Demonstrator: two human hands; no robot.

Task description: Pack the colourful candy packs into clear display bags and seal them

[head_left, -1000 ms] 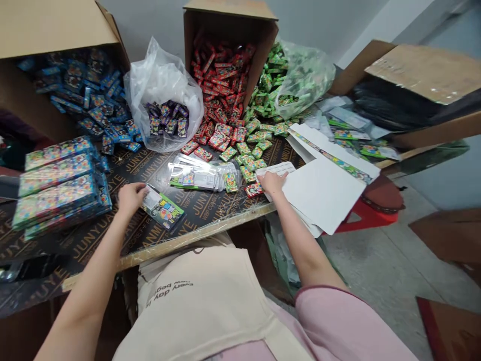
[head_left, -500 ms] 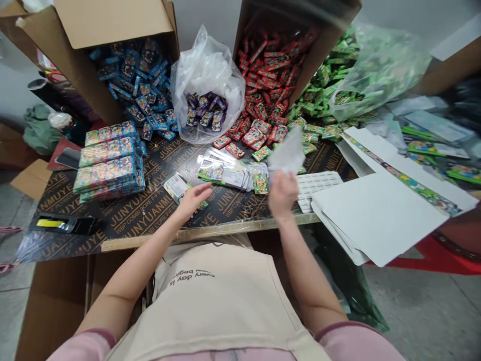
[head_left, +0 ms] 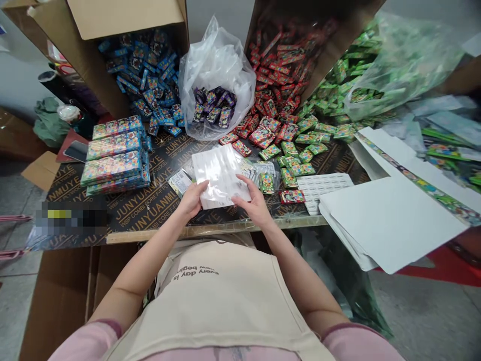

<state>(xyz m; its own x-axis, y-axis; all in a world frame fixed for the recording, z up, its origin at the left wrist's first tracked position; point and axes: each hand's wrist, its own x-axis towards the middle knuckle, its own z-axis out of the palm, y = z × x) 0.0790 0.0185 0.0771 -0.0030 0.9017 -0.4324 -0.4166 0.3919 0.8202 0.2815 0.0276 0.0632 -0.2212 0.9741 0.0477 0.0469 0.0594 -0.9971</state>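
Both hands hold one clear plastic bag (head_left: 220, 173) flat above the table's near edge. My left hand (head_left: 192, 199) grips its lower left corner and my right hand (head_left: 252, 202) grips its lower right edge. Under and behind the bag lie a pile of clear packaged cards (head_left: 259, 173) and a single small pack (head_left: 179, 181). Loose red packs (head_left: 263, 133) and green packs (head_left: 300, 155) are scattered just beyond.
Stacked colourful boxes (head_left: 114, 155) stand at the left. A cardboard box of blue packs (head_left: 145, 75), a plastic bag of purple packs (head_left: 214, 108) and a box of red packs (head_left: 285, 55) line the back. White card sheets (head_left: 391, 220) overhang the right edge, with a white sticker sheet (head_left: 323, 184) beside them.
My right hand lifted a clear bag from the right side and brought it to the middle. My left hand left the small pack and took the bag's other corner.
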